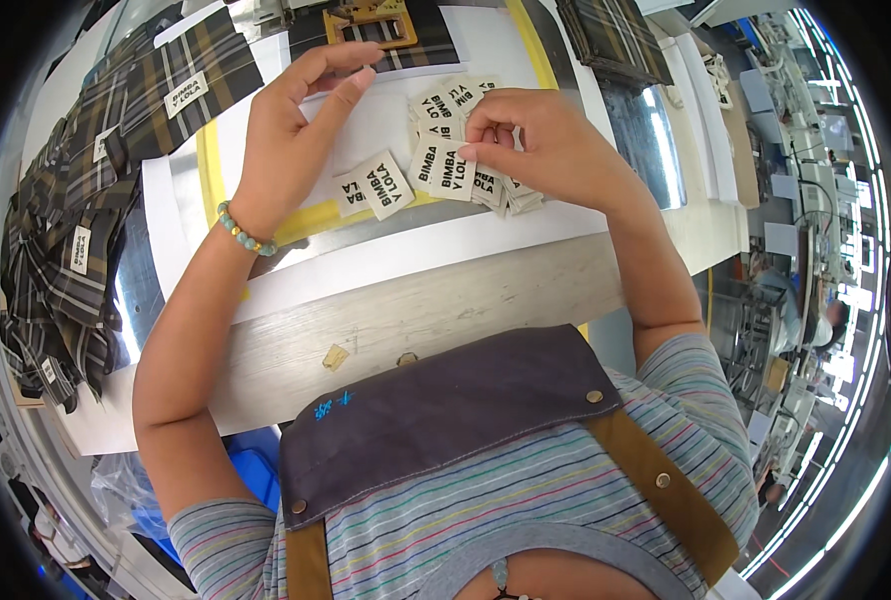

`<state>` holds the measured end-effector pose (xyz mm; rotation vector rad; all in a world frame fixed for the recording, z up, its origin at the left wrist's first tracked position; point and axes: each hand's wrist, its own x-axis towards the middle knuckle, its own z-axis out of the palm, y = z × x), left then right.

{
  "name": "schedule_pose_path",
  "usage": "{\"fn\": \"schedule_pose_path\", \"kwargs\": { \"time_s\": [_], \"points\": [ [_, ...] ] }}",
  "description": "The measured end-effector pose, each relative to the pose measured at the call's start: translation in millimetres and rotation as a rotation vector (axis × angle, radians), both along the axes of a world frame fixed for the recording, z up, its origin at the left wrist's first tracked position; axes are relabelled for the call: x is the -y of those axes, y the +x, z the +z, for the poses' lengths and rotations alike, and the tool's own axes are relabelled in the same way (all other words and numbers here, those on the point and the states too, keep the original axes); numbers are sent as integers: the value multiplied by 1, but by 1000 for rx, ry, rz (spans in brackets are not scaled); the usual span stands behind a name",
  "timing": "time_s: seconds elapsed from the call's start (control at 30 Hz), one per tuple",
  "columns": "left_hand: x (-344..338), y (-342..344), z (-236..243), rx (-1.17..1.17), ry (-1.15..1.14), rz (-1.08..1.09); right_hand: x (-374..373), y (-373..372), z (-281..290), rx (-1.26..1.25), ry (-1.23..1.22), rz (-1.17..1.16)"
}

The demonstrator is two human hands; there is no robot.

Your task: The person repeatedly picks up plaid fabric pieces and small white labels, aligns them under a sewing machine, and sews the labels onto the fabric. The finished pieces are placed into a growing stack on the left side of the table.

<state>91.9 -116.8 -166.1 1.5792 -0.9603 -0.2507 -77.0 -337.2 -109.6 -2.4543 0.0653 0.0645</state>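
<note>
My right hand [551, 145] pinches the edge of a cream printed label [446, 170] between thumb and bent index finger. Around and beneath it lies a loose pile of similar labels [456, 98], some overlapping. A few more labels [384, 188] lie between my two hands on the white board. My left hand [301, 130], with a beaded bracelet at the wrist, is open and holds nothing. Its fingers reach toward a brownish-yellow open frame [403, 28] that rests on a dark plaid cloth piece [431, 52] at the far side.
Plaid pieces bearing sewn or attached labels [188, 95] are heaped on the left. A stack of plaid cloth [616, 40] stands at the far right. Yellow tape [536, 45] borders the white work board [351, 150]. A pale wooden table edge [446, 300] runs before me.
</note>
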Motion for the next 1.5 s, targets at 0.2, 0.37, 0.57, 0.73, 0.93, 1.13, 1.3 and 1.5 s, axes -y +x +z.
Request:
{"fn": "schedule_pose_path", "kwargs": {
  "time_s": [0.2, 0.37, 0.57, 0.73, 0.93, 1.13, 1.3, 1.5],
  "points": [
    [0, -9, 1, -159, -37, -209, 5, 7, 20, 62, 426, -142],
    [3, -17, 1, -209, -43, -209, -5, 19, 9, 13, 641, -190],
    [1, -10, -1, -199, 73, -93, -5, 32, 10, 122, 225, -125],
    [0, -16, 7, -41, 138, -122, -8, 40, 11, 297, 151, 16],
    [9, -25, 15, -44, -44, 90, -10, 40, 10, 271, 247, -64],
    [2, -8, 2, -250, 114, 23, -13, 36, 2, 332, 322, -152],
    [-1, -6, 0, -341, 129, -17, -10, 36, 1, 307, 307, -95],
    [1, -7, -4, -384, 31, -97, -6, 39, 1, 273, 326, -69]
  ]
}}
